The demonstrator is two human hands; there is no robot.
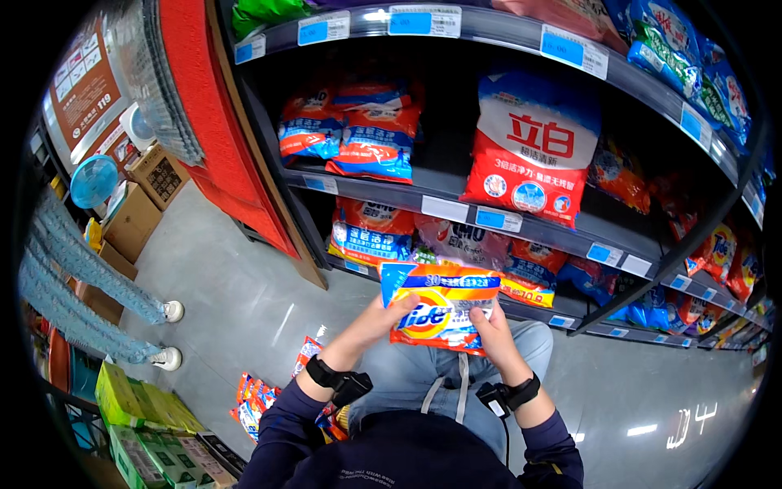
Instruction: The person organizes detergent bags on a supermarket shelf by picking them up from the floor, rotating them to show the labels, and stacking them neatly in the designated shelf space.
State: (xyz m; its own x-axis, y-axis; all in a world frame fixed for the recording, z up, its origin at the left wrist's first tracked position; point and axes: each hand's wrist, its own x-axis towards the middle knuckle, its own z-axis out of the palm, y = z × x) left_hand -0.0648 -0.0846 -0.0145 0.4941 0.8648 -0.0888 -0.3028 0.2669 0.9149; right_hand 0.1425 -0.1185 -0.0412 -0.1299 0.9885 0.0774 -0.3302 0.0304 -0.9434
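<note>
Both hands hold an orange Tide detergent bag (449, 308) flat over the lap, its printed front facing up. My left hand (391, 318) grips the bag's left side, thumb on top. On its right side is my right hand (492, 333), thumb also on the front; the fingers beneath are hidden. Just beyond the bag, red and blue Omo bags (371, 229) and a pinkish clear bag (461, 239) stand on the bottom shelf. Above them, a large red, white and blue detergent bag (531, 147) leans on the middle shelf, with smaller Omo bags (376, 137) to its left.
Several orange detergent bags (253, 403) lie on the floor at lower left. A black diagonal bar (672, 257) crosses the shelves at right. Red cloth (226, 122) hangs at the shelf's left end. Another person's legs (91, 293) stand at far left, near cardboard boxes (131, 217).
</note>
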